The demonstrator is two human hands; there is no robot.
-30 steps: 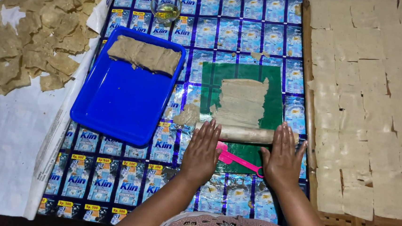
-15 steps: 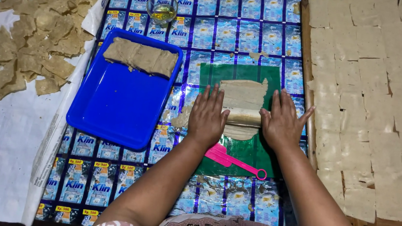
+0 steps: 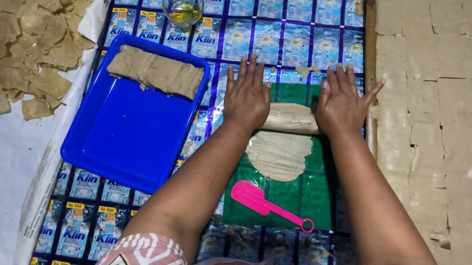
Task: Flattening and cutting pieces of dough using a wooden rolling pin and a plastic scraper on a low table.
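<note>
both your hands have pushed further away from you since the frame before, and the rolling pin (image 3: 291, 118) has travelled with them, up the green sheet (image 3: 319, 202). your left hand (image 3: 247, 97) lies flat on the pin's left end, fingers spread and straight, palm pressing down, not curled around it. your right hand (image 3: 343, 101) does the same on the right end, fingers fanned wide. the pin sits across between them, wrapped in pale dough. just behind your wrists, nearer your body, the flattened dough (image 3: 278, 155) lies in a rounded sheet on the green. closer still to you rests a pink spatula (image 3: 267, 204), apart from the dough. left of your left hand sits a blue tray (image 3: 124, 141) with a slab of dough blocks (image 3: 154, 71) along its far side. beyond that hand stands a small glass of oil (image 3: 183, 4). right of your right hand, cut dough squares (image 3: 442, 108) cover a board.
</note>
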